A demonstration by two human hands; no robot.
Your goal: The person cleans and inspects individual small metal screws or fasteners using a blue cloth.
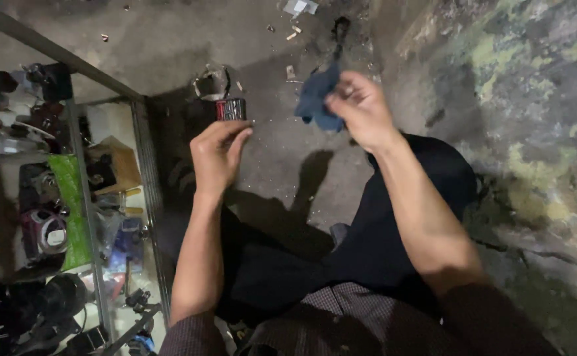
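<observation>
Evidently the right hand (pixel 361 109) pinches a blue cloth (pixel 316 99); the left hand (pixel 217 155), fingers pressed together, nips something unseen, which could slip onto the concrete floor (pixel 169 39).

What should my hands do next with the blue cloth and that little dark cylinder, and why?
Probably bring the blue cloth across to the small dark cylinder. The right hand pinches the cloth raised, apart from the cylinder, which sits at the left hand's fingertips; whether they grip it is unclear.
</observation>
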